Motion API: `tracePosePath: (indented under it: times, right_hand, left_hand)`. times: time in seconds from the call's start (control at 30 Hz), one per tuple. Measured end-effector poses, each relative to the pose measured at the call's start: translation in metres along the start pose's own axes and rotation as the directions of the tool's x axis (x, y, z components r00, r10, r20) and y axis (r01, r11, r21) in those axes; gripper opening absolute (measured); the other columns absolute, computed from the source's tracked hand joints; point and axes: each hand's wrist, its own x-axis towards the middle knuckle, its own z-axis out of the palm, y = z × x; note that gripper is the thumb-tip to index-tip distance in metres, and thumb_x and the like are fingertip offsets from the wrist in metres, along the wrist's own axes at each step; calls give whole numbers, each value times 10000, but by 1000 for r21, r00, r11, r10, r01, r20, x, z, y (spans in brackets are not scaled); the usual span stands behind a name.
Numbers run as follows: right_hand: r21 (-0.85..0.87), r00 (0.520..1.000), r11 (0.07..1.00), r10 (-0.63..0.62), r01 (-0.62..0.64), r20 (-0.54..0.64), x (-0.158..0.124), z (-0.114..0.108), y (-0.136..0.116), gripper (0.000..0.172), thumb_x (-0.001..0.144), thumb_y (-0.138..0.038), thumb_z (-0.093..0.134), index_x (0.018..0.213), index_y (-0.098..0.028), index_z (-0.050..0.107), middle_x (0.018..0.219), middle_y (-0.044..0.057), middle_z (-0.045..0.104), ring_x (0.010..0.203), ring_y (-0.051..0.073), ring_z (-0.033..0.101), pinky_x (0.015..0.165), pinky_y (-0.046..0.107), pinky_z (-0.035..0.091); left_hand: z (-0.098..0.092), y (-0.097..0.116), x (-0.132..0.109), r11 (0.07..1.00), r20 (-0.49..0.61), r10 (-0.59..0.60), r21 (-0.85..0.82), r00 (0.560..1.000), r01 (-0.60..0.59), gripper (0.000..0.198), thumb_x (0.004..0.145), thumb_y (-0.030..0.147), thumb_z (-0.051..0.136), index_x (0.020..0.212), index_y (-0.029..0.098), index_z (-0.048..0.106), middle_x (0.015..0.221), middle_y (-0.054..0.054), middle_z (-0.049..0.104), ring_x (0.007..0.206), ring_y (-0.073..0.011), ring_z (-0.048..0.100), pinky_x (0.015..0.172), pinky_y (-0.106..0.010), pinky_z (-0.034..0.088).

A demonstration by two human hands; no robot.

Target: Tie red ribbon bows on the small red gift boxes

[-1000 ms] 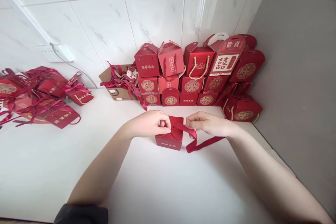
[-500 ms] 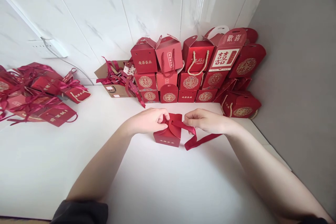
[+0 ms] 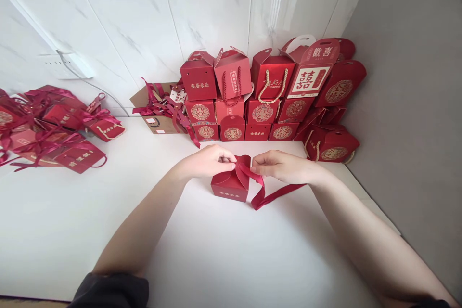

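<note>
A small red gift box (image 3: 230, 191) with gold characters on its front stands upright on the white table, its curved top flaps meeting in the middle. At the upper left of the box, my left hand (image 3: 211, 161) pinches the top flaps; its fingertips are partly hidden. My right hand (image 3: 277, 166) is closed on a dark red ribbon (image 3: 269, 197) just right of the box. One end of the ribbon runs to the holes in the flaps, while the rest loops down to the table and passes under my right wrist.
Stacked red gift boxes (image 3: 263, 111), some with rope handles, stand against the tiled wall. A cardboard box (image 3: 159, 124) full of ribbons is left of them. Several ribbon-tied boxes (image 3: 65, 118) lie at the far left. A grey wall (image 3: 404, 82) rises on the right.
My left fingers have moved slightly right, to the middle of the flaps, and the flaps now stand closer together. My right hand has shifted slightly left with the ribbon.
</note>
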Motion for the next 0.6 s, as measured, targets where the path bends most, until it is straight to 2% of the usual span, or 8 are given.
tracePosePath:
  times: [0.1,0.2,0.23,0.3,0.33,0.4,0.47,0.6]
  right_hand:
    - [-48,998,999,-5,2,-68,2,3,-2,319,907,-458,471,792,-194,609,784,12,614,688,158,532,676,304,426]
    - [-97,945,991,-115,89,-306,6,10,-6,287,930,-458,451,1004,-225,600,1048,50,649,895,200,584,813,342,438]
    - [-98,927,986,-161,135,-340,7,12,-7,290,940,-449,443,1099,-243,571,1145,55,631,974,207,580,865,351,429]
    - [-54,929,976,-217,211,-300,10,15,-9,335,958,-429,423,1247,-270,486,1207,52,618,1027,199,576,910,353,420]
    - [-27,939,975,-220,221,-263,10,15,-10,358,960,-431,424,1279,-272,459,1160,48,639,984,193,590,894,349,429]
    - [1,953,981,-187,192,-237,10,13,-12,366,950,-466,442,1243,-252,491,1007,36,674,849,182,602,819,335,450]
    - [6,955,986,-160,166,-250,9,13,-15,360,932,-507,462,1113,-222,584,944,40,676,808,183,598,780,325,449]
    - [60,936,965,-230,255,-266,9,23,-22,325,904,-496,526,957,-206,662,993,44,678,893,195,598,804,307,437]
  left_hand:
    - [-1,4,-2,999,-7,-9,38,1000,9,261,827,341,518,882,174,711,852,-20,680,736,-148,573,633,-249,414]
    - [-9,10,-9,996,-44,-39,79,998,42,234,815,345,528,806,184,699,836,-3,673,734,-145,568,627,-244,400]
    - [-12,11,-12,995,-71,-40,86,997,46,226,811,347,535,797,189,697,840,1,673,743,-146,569,633,-243,399]
    - [-21,12,-19,994,-163,-28,102,986,45,217,808,352,542,795,199,696,830,9,668,750,-146,565,646,-244,397]
    - [-25,12,-22,993,-226,-20,113,974,46,218,812,358,541,796,202,694,813,11,662,745,-144,559,650,-245,395]
    - [-31,12,-29,991,-351,-8,122,936,54,230,826,371,531,801,202,685,783,8,647,723,-141,544,637,-247,388]
    - [-33,14,-33,992,-427,8,116,904,46,243,841,378,520,819,194,676,777,-3,635,706,-140,533,610,-247,378]
    - [-24,25,-38,993,-410,86,113,908,-43,244,867,369,505,842,183,661,786,-7,626,693,-129,520,614,-242,386]
